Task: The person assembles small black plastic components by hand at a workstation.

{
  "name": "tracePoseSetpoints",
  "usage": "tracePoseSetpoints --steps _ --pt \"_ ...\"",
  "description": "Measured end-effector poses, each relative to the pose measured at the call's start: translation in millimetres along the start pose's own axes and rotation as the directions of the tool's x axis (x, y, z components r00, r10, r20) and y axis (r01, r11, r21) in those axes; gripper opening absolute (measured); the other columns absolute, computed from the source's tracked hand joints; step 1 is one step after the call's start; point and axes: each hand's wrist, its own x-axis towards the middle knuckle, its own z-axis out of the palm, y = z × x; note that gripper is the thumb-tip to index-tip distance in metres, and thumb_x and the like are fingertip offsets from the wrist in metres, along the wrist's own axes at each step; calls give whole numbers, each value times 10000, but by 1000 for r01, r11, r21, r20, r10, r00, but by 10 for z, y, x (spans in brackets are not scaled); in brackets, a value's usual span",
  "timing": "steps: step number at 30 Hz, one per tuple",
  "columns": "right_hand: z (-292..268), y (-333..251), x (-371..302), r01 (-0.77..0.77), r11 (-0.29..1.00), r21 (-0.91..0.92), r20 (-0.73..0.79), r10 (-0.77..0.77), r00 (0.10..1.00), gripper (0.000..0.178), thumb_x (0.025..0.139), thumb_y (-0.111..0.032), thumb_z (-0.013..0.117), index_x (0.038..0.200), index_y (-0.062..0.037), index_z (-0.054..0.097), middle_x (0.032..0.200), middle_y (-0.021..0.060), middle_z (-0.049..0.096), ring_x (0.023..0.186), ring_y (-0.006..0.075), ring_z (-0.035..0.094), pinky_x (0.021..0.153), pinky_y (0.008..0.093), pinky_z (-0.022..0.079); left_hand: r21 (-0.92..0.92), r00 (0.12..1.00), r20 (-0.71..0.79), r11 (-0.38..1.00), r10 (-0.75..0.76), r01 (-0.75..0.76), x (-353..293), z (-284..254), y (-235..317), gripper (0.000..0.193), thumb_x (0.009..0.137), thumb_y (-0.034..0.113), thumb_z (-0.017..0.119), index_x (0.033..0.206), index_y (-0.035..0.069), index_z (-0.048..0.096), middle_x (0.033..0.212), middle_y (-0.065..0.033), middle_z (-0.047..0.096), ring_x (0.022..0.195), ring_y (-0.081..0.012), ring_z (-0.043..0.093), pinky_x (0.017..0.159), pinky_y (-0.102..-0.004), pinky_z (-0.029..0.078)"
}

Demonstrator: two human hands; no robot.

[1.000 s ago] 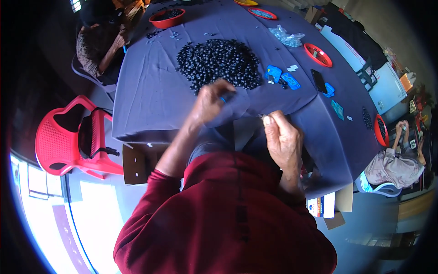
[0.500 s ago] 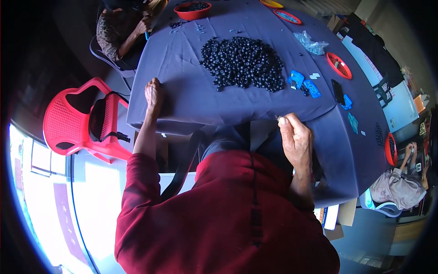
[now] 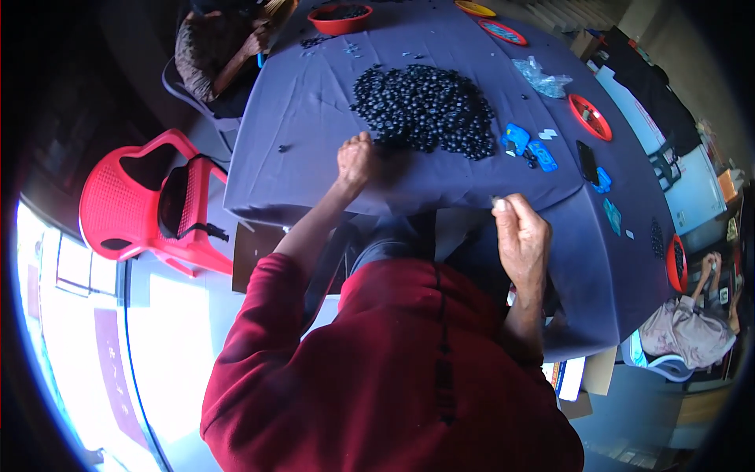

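Note:
A heap of small round black pieces (image 3: 425,110), seemingly plastic caps or beads, lies on the grey cloth-covered table (image 3: 307,169). My left hand (image 3: 356,164) is at the heap's near left edge, its fingers curled in; whatever they hold, if anything, is hidden. Over the table's front edge, my right hand (image 3: 522,236) is closed in a pinch, thumb against forefinger. A tiny dark tip shows at its fingertips, too small to name. One black piece (image 3: 283,148) lies alone on the cloth, left of my left hand.
Blue packets (image 3: 515,138) and a black phone (image 3: 587,161) lie right of the heap. Beyond are a clear plastic bag (image 3: 543,79), a red tray (image 3: 590,118) and a red bowl (image 3: 340,20). A red chair (image 3: 130,193) stands left. Two other people sit around the table.
My left hand has moved right, from the table's left side to the heap. A single black piece now shows where it was. My right hand stays pinched, shifted slightly right in view.

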Motion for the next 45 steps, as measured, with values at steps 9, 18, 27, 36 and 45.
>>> tracePoseSetpoints --steps 9,18,27,36,45 --pt "11 47 40 -45 998 52 67 41 997 205 891 -183 487 802 -2 526 609 118 519 509 230 487 501 310 387 -391 999 -32 920 13 -25 -86 -49 109 172 700 57 562 871 65 582 811 -145 604 750 -280 587 659 -355 462" --pt "70 -71 1 -1 954 300 72 -22 997 194 888 -171 501 830 7 551 593 -8 483 533 45 420 482 203 345 -689 780 309 -437 545 578 -320 -1248 767 240 816 117 588 1022 9 529 855 -93 550 718 -158 526 675 -271 420" --pt "-151 -71 -12 11 991 132 125 -27 992 220 898 -206 485 844 -7 561 648 77 567 577 146 551 543 264 426 -589 683 225 -462 695 663 -439 -1292 1218 366 774 190 649 1055 -13 531 873 -113 554 731 -161 550 689 -283 443" --pt "-164 -64 -39 57 989 139 44 -64 997 170 871 -170 529 801 -17 559 589 78 536 507 166 539 490 279 409 -551 679 257 -473 687 687 -532 -1281 1398 465 723 247 702 1024 -50 507 842 -137 582 718 -183 556 646 -285 441" --pt "-186 -91 -44 84 995 53 18 -85 996 145 855 -154 544 775 -34 538 596 106 539 506 233 548 477 303 405 -597 661 302 -404 687 693 -549 -1213 1323 402 754 231 671 956 -71 499 796 -124 586 694 -175 556 617 -279 428"
